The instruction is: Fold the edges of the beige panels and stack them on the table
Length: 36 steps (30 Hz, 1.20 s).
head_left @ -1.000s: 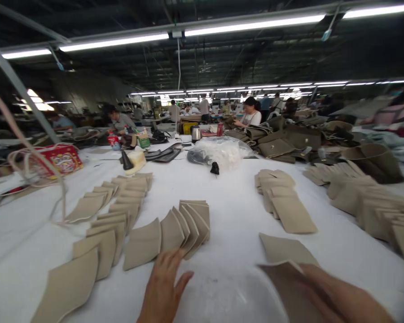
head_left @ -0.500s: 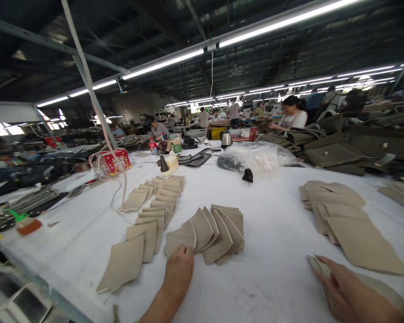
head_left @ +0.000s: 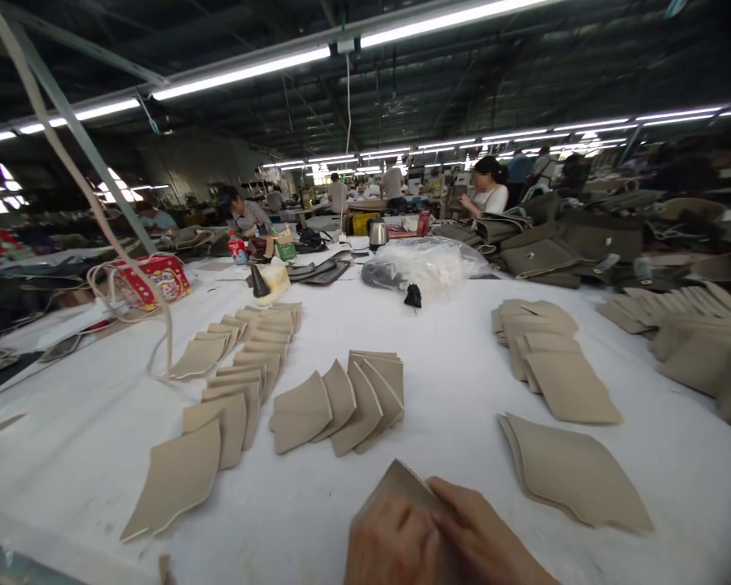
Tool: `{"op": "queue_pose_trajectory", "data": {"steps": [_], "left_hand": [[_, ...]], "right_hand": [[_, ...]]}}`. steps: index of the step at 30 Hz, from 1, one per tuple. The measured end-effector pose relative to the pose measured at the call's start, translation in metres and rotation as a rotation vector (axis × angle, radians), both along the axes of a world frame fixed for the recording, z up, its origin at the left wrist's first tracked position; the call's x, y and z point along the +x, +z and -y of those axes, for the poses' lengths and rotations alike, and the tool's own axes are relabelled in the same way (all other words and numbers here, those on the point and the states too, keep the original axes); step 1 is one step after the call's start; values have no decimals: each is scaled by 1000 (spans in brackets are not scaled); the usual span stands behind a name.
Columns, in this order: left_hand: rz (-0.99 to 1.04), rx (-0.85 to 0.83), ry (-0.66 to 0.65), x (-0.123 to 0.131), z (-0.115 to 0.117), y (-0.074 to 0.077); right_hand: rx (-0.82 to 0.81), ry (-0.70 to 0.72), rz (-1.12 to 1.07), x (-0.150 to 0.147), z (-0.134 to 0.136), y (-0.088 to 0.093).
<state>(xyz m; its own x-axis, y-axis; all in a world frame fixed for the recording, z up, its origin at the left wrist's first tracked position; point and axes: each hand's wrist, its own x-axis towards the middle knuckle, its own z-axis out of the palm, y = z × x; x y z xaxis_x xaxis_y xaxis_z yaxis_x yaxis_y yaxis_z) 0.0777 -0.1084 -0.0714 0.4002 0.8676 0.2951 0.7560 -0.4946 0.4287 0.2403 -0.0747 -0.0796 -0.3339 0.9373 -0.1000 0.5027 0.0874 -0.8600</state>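
At near edge of long white-covered worktable (head_left: 444, 439), person's L hand (head_left: 393, 544) and R hand (head_left: 484, 528) are both closed on one tan felt-like panel (head_left: 399, 491). Panel stands tilted up btw them, w/ top corner showing above the fingers and rest hidden by the hands; can't tell if its lower edge touches table. L hand covers its lower front, R hand's fingers lie across its right side. Just ahead of hands, a fanned group of tan panels (head_left: 341, 406) overlaps on table, w/ a long diagonal row of matching panels (head_left: 231, 398) to its left. To the right, one loose panel (head_left: 569, 471) lies well clear of hands, below an overlapping stack of panels (head_left: 551, 357). More panels (head_left: 694, 357) are bunched at far right. Further up table: clear plastic bag (head_left: 426, 268), small black item (head_left: 413, 296) at its edge, steel kettle (head_left: 378, 234), red patterned bag (head_left: 149, 280) w/ pale cord, and a heap of olive bag bodies (head_left: 539, 256). Co-worker (head_left: 487, 188) sits past the heap handling something; another (head_left: 244, 215) bends over at far left of table. Long rows of fluorescent lights run overhead across factory floor.
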Motion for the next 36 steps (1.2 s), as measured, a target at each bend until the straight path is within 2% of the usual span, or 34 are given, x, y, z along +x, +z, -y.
{"op": "queue_pose_trajectory", "data": {"steps": [2,3,5,7,9,13,16,22,29,32,36], "left_hand": [[88,-30,53,-14,-15,28],[101,-110,72,-20,-23,37],[72,-349,16,-26,-37,46],[112,-584,-52,-29,-45,44],[203,-740,-89,-32,-48,36],[289,-894,-152,-37,-46,22],[366,-997,-169,-38,-44,17],[507,-1068,-87,-36,-38,8],[531,-1027,-43,-29,-31,9],[523,-1011,-42,-29,-33,14],[517,-1011,-53,-32,-34,18]], "right_hand": [[-12,109,67,5,4,18],[-20,161,87,6,6,27],[-32,216,96,5,9,40],[-34,210,99,3,11,45],[-44,184,106,3,14,42],[-23,203,122,3,23,30],[96,244,187,2,29,29],[385,291,321,-2,35,34],[716,203,263,-2,42,11],[764,194,248,-2,43,10],[742,191,228,-2,43,10]]}}
